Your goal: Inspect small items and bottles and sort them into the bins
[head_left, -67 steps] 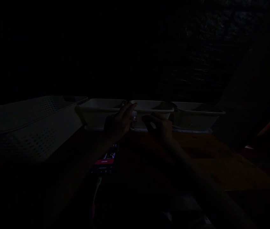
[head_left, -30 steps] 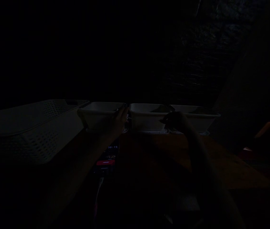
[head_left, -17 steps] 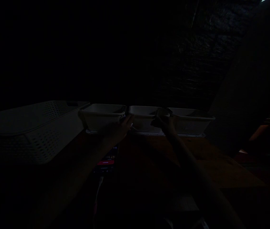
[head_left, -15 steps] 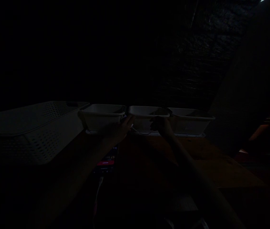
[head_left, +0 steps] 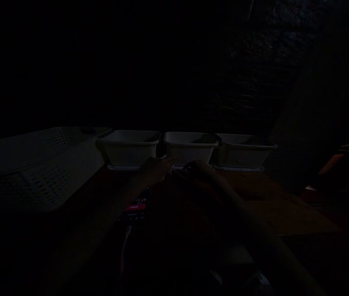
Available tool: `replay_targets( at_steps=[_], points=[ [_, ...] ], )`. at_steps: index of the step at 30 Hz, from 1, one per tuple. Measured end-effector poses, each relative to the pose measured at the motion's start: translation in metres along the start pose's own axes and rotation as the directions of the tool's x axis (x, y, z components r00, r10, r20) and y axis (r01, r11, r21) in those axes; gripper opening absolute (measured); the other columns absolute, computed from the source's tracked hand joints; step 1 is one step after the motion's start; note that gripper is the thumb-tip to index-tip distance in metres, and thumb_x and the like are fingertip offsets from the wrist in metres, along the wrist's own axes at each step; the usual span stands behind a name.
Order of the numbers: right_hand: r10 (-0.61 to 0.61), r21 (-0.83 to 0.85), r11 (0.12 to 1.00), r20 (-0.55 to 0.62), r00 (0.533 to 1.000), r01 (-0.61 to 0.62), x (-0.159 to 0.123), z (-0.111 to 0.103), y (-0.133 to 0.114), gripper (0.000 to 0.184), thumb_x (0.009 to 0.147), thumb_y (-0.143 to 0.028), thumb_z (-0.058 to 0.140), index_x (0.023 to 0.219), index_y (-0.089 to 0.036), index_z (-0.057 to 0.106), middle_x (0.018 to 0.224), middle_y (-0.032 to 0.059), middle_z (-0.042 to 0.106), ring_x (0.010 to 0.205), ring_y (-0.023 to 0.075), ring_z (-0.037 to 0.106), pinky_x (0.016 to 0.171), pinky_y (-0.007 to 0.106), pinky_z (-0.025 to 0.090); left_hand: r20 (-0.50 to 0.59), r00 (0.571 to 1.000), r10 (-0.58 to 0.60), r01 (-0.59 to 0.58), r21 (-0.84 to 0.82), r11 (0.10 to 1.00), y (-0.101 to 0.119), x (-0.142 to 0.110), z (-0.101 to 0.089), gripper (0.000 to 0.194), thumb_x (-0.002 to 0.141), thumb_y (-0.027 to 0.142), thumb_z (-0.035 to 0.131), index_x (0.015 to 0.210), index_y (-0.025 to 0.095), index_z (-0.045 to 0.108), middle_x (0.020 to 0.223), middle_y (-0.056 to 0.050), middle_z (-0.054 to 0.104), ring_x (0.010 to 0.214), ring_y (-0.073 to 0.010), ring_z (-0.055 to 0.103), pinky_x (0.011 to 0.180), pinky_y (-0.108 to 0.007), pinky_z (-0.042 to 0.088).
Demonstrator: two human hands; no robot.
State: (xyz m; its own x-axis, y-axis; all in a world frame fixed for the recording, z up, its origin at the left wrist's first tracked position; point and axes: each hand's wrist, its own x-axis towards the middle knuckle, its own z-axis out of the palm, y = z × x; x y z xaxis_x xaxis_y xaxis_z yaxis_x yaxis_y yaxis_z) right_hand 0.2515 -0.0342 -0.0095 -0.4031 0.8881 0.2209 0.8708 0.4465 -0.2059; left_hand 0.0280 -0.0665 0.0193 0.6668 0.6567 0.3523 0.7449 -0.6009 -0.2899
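Note:
The scene is very dark. My left hand [head_left: 159,167] is closed in front of the gap between the left white tub [head_left: 131,153] and the middle white tub [head_left: 189,150]. Small pale bits show at its fingers, too dim to name. Just right of it, my right hand [head_left: 199,168] has its fingers bent together before the middle tub. A thin pale strand [head_left: 180,174] shows between the two hands; whether either holds it is unclear. Below my left wrist lies a phone [head_left: 136,207] with a lit screen and a cable [head_left: 125,242] plugged in.
A right white tub [head_left: 244,154] completes the row on the wooden table [head_left: 273,205]. At left stands a large white perforated basket [head_left: 48,176]. Part of another person's arm [head_left: 331,163] shows at far right. Dim pale items [head_left: 263,279] are at the bottom.
Both hands have come lower, toward the table, and my right hand has moved left, closer to the left one. The view has shifted slightly and grown darker.

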Motion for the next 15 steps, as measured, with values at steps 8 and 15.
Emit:
replay_targets(
  at_steps=[8, 15],
  points=[
    [-0.029, 0.091, 0.996, 0.027, 0.999, 0.026, 0.0, 0.004, -0.006, 0.03, 0.08, -0.016, 0.053, 0.106, -0.018, 0.068, 0.098, 0.008, 0.07, 0.082, 0.0159, 0.066, 0.064, 0.018, 0.043, 0.004, 1.0, -0.012, 0.012, -0.021, 1.0, -0.002, 0.001, 0.0, 0.06, 0.083, 0.021, 0.05, 0.139, 0.024, 0.028, 0.139, -0.006, 0.044, 0.103, -0.0208, 0.059, 0.071, -0.028, 0.048],
    [-0.04, 0.084, 0.996, 0.013, 0.999, 0.039, -0.002, -0.001, -0.011, 0.028, 0.077, -0.016, 0.056, 0.102, -0.017, 0.069, 0.094, 0.0084, 0.07, 0.077, 0.0149, 0.065, 0.062, 0.018, 0.042, 0.008, 1.0, -0.023, 0.023, -0.051, 0.998, 0.003, -0.001, -0.006, 0.059, 0.083, 0.019, 0.049, 0.139, 0.025, 0.029, 0.139, -0.005, 0.044, 0.104, -0.0194, 0.059, 0.073, -0.028, 0.048]
  ],
)
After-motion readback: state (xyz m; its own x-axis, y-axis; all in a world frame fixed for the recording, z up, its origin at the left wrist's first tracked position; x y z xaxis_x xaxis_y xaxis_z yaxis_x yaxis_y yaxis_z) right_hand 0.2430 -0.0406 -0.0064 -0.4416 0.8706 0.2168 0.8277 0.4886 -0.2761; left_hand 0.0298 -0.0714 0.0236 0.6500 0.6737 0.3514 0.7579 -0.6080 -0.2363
